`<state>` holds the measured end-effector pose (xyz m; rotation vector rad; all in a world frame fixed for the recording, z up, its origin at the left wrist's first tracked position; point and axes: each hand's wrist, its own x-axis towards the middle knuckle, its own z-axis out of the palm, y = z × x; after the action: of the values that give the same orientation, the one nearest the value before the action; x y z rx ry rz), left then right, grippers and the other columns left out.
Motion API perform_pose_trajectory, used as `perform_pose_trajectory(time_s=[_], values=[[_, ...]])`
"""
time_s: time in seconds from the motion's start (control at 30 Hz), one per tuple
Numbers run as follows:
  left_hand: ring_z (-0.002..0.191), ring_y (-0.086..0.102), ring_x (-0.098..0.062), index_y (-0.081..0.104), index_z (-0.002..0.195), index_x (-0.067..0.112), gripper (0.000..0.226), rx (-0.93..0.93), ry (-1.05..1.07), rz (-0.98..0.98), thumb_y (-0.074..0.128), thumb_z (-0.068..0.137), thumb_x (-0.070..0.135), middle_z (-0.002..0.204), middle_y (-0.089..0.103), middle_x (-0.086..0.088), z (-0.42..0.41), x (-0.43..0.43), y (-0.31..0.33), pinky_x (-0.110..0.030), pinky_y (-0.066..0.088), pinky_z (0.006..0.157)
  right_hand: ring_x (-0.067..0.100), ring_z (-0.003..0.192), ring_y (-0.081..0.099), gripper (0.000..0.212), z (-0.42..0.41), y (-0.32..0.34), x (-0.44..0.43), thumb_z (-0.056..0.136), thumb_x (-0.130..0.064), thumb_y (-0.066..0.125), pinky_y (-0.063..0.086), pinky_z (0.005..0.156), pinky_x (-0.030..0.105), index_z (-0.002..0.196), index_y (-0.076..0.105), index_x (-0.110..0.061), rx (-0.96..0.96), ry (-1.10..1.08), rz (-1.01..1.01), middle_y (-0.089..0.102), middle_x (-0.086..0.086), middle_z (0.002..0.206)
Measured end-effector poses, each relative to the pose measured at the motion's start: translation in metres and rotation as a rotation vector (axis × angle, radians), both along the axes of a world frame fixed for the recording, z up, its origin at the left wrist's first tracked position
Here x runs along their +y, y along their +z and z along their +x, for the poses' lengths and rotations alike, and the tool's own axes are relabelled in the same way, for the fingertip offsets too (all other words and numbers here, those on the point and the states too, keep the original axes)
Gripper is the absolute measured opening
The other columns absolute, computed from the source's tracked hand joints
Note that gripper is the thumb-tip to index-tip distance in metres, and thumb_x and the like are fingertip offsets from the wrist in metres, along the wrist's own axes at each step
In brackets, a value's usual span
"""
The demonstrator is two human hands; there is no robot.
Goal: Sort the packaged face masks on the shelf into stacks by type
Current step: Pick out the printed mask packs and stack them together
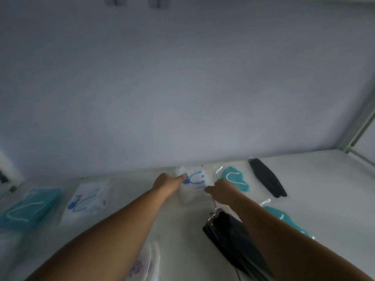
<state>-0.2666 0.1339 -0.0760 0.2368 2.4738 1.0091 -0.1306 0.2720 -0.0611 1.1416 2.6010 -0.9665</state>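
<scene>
**White mask pack held at both edges near the back of the shelf**

The left hand (168, 182) is stretched forward with its fingers curled. The left edge of a white mask pack (193, 180) with blue ear loops is pinched at its fingertips. The right hand (220, 190) is curled in the same way, and the pack's lower right edge is pinched by it. Finer detail of the fingers is lost to blur. The pack is held between the two hands near the back of the shelf (314, 189), close to the wall (182, 98). Whether it is lifted or lying on the surface cannot be told.

Just behind the right hand, a teal mask (236, 180) is laid in clear wrapping. Further right, a black mask (267, 178) is laid slantwise, well apart from the hands. A black mask pack (227, 234) is partly covered by the right forearm, and a second teal mask (288, 219) is seen on that forearm's right.

To the left of the left arm, a second white pack (87, 199) with blue loops is laid flat, with a teal pack (28, 207) just beside it at the far left. At the bottom edge, beside the left forearm, a clear pack with a purple print (145, 264) is partly seen, blurred. A metal frame post (361, 126) is set at the shelf's right end.
</scene>
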Motion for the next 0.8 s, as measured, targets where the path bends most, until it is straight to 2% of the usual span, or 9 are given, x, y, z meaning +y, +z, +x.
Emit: perform_pose_trajectory(time_s=[0.1,0.17,0.27,0.37,0.5,0.63,0.7,0.73,0.8], values=[[0.117,0.068,-0.036,0.065,0.126,-0.006,0.071,0.006,0.071,0.015,0.07,0.088,0.053,0.129,0.069,-0.024,-0.003,0.025,-0.004,-0.037,0.055,0.095,0.027,0.124,0.059,0.042,-0.005,-0.013,0.009,0.094,-0.029,0.06,0.041,0.092,0.022,0.135,0.059,-0.017,0.044,0.098,0.003,0.062,0.009,0.134],[0.119,0.068,-0.036,0.066,0.125,-0.006,0.067,0.013,0.113,0.02,0.071,0.088,0.05,0.129,0.069,-0.025,-0.003,0.035,-0.007,-0.036,0.053,0.095,0.028,0.122,0.06,0.039,-0.005,-0.019,0.01,0.094,-0.029,0.055,0.043,0.095,0.024,0.132,0.062,-0.02,0.03,0.167,0.041,0.062,0.007,0.137],[0.106,0.073,-0.034,0.071,0.115,-0.006,0.057,-0.044,0.137,0.017,0.079,0.082,0.04,0.116,0.074,-0.024,-0.003,0.042,-0.015,-0.035,0.057,0.085,0.031,0.117,0.063,0.036,-0.005,-0.023,0.013,0.094,-0.03,0.05,0.049,0.096,0.032,0.121,0.068,-0.015,0.022,0.223,0.032,0.066,0.011,0.128],[0.094,0.076,-0.032,0.074,0.109,-0.003,0.062,-0.15,0.138,0.071,0.083,0.057,0.029,0.104,0.077,-0.021,-0.005,0.045,-0.023,-0.039,0.063,0.084,0.031,0.115,0.064,0.037,-0.005,-0.025,0.019,0.095,-0.034,0.055,0.049,0.091,0.031,0.121,0.069,-0.012,0.062,0.214,-0.023,0.069,0.012,0.123],[0.08,0.071,-0.027,0.072,0.088,0.003,0.026,-0.097,0.106,0.138,0.082,0.07,0.019,0.092,0.074,-0.015,0.008,0.039,-0.009,-0.03,0.055,0.067,0.033,0.103,0.069,0.047,-0.007,-0.029,0.022,0.092,-0.046,0.063,0.052,0.083,0.033,0.114,0.07,-0.004,0.17,0.149,-0.072,0.071,0.016,0.113],[0.078,0.071,-0.028,0.071,0.087,0.012,0.026,-0.083,0.083,0.308,0.082,0.068,0.025,0.088,0.075,-0.014,0.022,0.011,0.006,-0.036,0.058,0.073,0.023,0.089,0.061,0.068,-0.01,-0.024,0.016,0.077,-0.055,0.081,0.047,0.068,0.03,0.108,0.046,-0.006,0.325,-0.021,-0.262,0.061,0.009,0.103],[0.081,0.072,-0.029,0.072,0.093,0.013,0.041,-0.124,0.093,0.394,0.083,0.059,0.032,0.093,0.078,-0.015,0.029,-0.013,0.013,-0.041,0.061,0.079,0.017,0.071,0.059,0.094,-0.015,-0.022,0.009,0.055,-0.072,0.085,0.045,0.062,0.028,0.104,0.059,0.004,0.364,-0.012,-0.413,0.065,0.015,0.089],[0.086,0.074,-0.03,0.073,0.094,0.013,0.048,-0.146,0.104,0.432,0.083,0.052,0.035,0.096,0.079,-0.016,0.032,-0.027,0.016,-0.047,0.061,0.086,0.016,0.061,0.056,0.088,-0.017,-0.022,0.004,0.056,-0.068,0.087,0.044,0.059,0.028,0.1,0.067,0.005,0.38,0.031,-0.482,0.066,0.017,0.079],[0.086,0.071,-0.028,0.076,0.09,0.014,0.053,-0.148,0.108,0.479,0.082,0.045,0.039,0.094,0.079,-0.015,0.038,-0.056,0.023,-0.049,0.06,0.088,0.014,0.049,0.047,0.042,-0.017,-0.017,-0.016,0.078,-0.037,0.086,0.037,0.054,0.027,0.088,0.068,0.0,0.388,0.117,-0.643,0.056,0.012,0.064]])
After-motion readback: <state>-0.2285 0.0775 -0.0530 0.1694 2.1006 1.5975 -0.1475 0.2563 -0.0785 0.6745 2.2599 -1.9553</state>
